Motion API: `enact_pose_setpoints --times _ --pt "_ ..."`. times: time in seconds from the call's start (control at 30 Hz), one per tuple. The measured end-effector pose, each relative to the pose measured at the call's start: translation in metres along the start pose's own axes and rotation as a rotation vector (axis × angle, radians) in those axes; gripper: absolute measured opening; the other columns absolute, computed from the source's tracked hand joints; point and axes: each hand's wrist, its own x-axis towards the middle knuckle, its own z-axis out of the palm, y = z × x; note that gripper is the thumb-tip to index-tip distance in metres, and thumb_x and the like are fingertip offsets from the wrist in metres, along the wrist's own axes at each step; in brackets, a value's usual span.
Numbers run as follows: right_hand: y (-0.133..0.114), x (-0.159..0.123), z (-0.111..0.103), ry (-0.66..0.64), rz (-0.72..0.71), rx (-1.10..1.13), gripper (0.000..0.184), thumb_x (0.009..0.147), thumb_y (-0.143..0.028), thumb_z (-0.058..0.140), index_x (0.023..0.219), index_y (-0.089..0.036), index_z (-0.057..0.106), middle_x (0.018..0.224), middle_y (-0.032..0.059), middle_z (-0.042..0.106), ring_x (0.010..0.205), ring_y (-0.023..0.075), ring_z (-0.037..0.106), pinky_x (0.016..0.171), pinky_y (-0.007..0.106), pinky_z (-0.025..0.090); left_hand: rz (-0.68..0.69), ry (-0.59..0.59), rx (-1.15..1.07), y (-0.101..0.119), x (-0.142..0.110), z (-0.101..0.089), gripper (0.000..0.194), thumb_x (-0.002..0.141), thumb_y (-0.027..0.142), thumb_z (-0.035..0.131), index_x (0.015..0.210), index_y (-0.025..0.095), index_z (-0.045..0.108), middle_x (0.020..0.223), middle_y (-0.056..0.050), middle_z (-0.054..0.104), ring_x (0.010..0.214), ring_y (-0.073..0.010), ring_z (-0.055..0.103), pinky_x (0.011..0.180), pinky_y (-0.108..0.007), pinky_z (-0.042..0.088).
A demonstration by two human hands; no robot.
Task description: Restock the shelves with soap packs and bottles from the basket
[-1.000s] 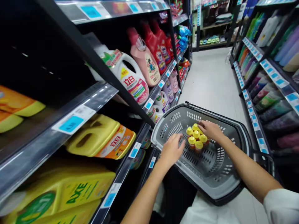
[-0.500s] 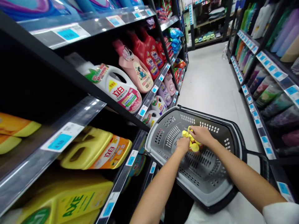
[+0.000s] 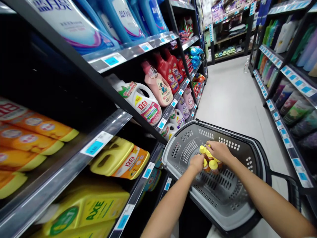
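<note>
Both of my hands reach down into a grey shopping basket [image 3: 184, 186] with slotted sides. Inside it, several small bottles [image 3: 213, 166] with yellow caps and orange-brown bodies stand bunched together. My left hand [image 3: 197, 164] is closed against the near-left side of the bunch. On the far-right side my right hand [image 3: 219, 152] curls its fingers over the bottles. The caps show between the two hands, while the fingertips and the lower bodies are partly hidden.
Shelves on the left hold yellow jugs [image 3: 121, 158], a white detergent jug [image 3: 145, 103], a pink bottle [image 3: 158, 85] and blue bottles [image 3: 126, 19]. The aisle floor [image 3: 225, 89] runs ahead. Another shelf rack [image 3: 288, 79] stands at right; the basket's handle [image 3: 291, 185] sticks out toward it.
The view has shifted, so shelves and basket sit lower and farther right. More of the bottles' bodies shows between my hands, which stay around the bunch.
</note>
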Motion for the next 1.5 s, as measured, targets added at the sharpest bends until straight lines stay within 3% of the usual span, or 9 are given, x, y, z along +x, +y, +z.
enact_pose_setpoints --times 0.27,0.47,0.6,0.77,0.93,1.07,1.2,1.37,1.5 --pt "-0.002 0.002 0.0 0.043 0.012 0.101 0.026 0.103 -0.037 0.045 0.11 -0.026 0.067 0.102 0.0028 0.077 0.095 0.0223 0.071 0.07 0.029 0.039 -0.002 0.32 -0.097 -0.037 -0.098 -0.065 0.023 0.102 0.03 0.045 0.111 0.016 0.061 0.112 -0.014 0.07 0.11 -0.0258 0.066 0.094 -0.036 0.05" --pt "-0.01 0.003 -0.003 0.058 0.009 0.368 0.032 0.099 -0.047 0.047 0.106 -0.023 0.068 0.088 0.0036 0.073 0.084 0.0233 0.067 0.071 0.032 0.044 0.037 0.897 -0.299 -0.059 -0.167 -0.118 0.025 0.102 0.039 0.046 0.101 0.018 0.06 0.091 -0.007 0.066 0.084 -0.021 0.064 0.078 -0.032 0.049" --pt "-0.047 -0.009 -0.029 0.023 -0.172 0.55 0.034 0.097 -0.051 0.05 0.109 -0.023 0.066 0.096 0.0049 0.071 0.09 0.023 0.066 0.08 0.035 0.049 0.067 1.172 -0.469 -0.067 -0.199 -0.15 0.021 0.095 0.038 0.059 0.087 0.019 0.059 0.072 0.001 0.058 0.063 -0.0131 0.053 0.062 -0.024 0.041" --pt "-0.117 -0.033 -0.052 0.057 -0.387 0.676 0.048 0.091 -0.05 0.065 0.131 -0.025 0.055 0.116 0.0076 0.065 0.106 0.0246 0.062 0.096 0.043 0.05 0.015 1.39 -0.55 -0.07 -0.227 -0.176 0.045 0.083 0.042 0.072 0.059 0.019 0.042 0.052 0.008 0.036 0.05 -0.0076 0.032 0.05 -0.023 0.025" --pt "-0.188 -0.046 -0.029 -0.037 -0.396 0.966 0.086 0.072 -0.043 0.083 0.142 -0.024 0.037 0.137 0.0128 0.056 0.123 0.0282 0.058 0.107 0.049 0.047 -0.004 1.46 -0.409 -0.065 -0.247 -0.189 0.048 0.081 0.036 0.072 0.054 0.019 0.036 0.05 0.008 0.031 0.048 -0.0065 0.027 0.05 -0.025 0.021" --pt "-0.229 -0.047 -0.009 -0.055 -0.26 1.129 0.068 0.063 -0.041 0.087 0.113 -0.024 0.045 0.114 0.0073 0.064 0.106 0.0275 0.064 0.096 0.047 0.052 -0.078 1.542 -0.377 -0.065 -0.266 -0.196 0.048 0.08 0.035 0.071 0.053 0.018 0.035 0.049 0.008 0.032 0.048 -0.0063 0.026 0.051 -0.025 0.021" --pt "-0.244 -0.047 -0.008 -0.015 -0.236 1.293 0.06 0.058 -0.045 0.09 0.096 -0.024 0.048 0.092 0.0015 0.064 0.086 0.0232 0.065 0.08 0.039 0.054 -0.159 1.522 -0.461 -0.08 -0.293 -0.202 0.052 0.08 0.044 0.073 0.053 0.018 0.037 0.049 0.008 0.03 0.05 -0.0073 0.025 0.051 -0.026 0.021" --pt "-0.252 -0.036 -0.026 -0.594 -0.454 1.759 0.056 0.069 -0.06 0.084 0.1 -0.023 0.056 0.086 0.0018 0.067 0.064 0.0193 0.065 0.059 0.034 0.053 -0.097 1.351 -0.765 -0.11 -0.315 -0.189 0.042 0.088 0.059 0.063 0.076 0.018 0.059 0.06 0.006 0.044 0.056 -0.01 0.038 0.055 -0.024 0.03" --pt "-0.27 -0.01 -0.053 -1.022 -0.472 1.897 0.056 0.077 -0.071 0.072 0.096 -0.019 0.066 0.08 0.0026 0.068 0.056 0.0159 0.064 0.053 0.028 0.05 0.065 1.164 -1.148 -0.121 -0.303 -0.161 0.054 0.086 0.068 0.06 0.1 0.017 0.065 0.079 0.0 0.058 0.069 -0.0132 0.052 0.06 -0.024 0.041"
